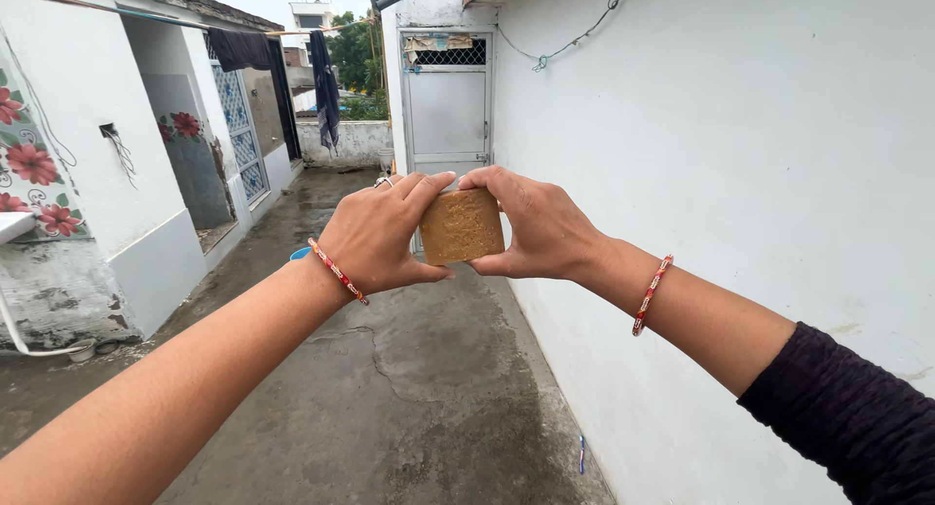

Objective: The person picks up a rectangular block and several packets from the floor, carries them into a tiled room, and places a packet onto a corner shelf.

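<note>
Wet concrete yard (pixel 419 388); brown block (pixel 461 226) pinched between left hand (pixel 375 237), right hand (pixel 545 227) fingers.

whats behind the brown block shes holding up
Behind the brown block, held by the left hand and right hand, stands a grey metal door. The block and hands cover the door's lower part.

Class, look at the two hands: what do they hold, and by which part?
Left hand and right hand hold a brown block by its opposite side edges.
</note>
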